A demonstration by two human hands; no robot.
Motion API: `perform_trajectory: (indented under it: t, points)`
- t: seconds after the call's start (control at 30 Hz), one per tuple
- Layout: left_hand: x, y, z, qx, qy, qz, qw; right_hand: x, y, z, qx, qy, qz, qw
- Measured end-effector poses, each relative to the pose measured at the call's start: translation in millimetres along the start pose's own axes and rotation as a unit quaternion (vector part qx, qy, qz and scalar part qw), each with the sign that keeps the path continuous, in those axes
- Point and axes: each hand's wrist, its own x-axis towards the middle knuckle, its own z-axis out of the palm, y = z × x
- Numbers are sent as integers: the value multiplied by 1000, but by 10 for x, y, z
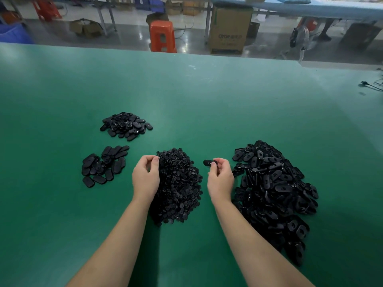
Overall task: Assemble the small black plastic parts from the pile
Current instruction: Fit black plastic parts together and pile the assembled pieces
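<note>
Head view: right hand (220, 177) pinches oval part (209, 162); left hand (146, 175) fingers curled at centre pile (180, 187) edge

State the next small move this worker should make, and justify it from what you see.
Probably pinch one small piece from the middle pile with the left hand and bring it to the oval part. The right hand already holds that part, while the left fingers are curled at the pile's edge; whether they already hold a piece is unclear.
</note>
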Motion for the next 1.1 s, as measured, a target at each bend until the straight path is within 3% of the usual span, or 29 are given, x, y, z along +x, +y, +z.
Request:
perform_trajectory:
  t: [0.1, 0.2, 0.43, 1.1]
  points:
    - [17, 74, -22, 42, 5, 50, 998, 3, 1, 3, 7, -4, 1, 1000]
    - [2, 155, 5, 17, -29, 62, 998, 4, 1, 5, 16, -3, 3, 1000]
    - [-57, 252, 159, -103, -136, -42, 985, -19, 0, -2, 33, -13, -2, 999]
    - [-220, 422, 511, -123, -203, -49, 970, -47, -25, 4, 48, -7, -22, 999]
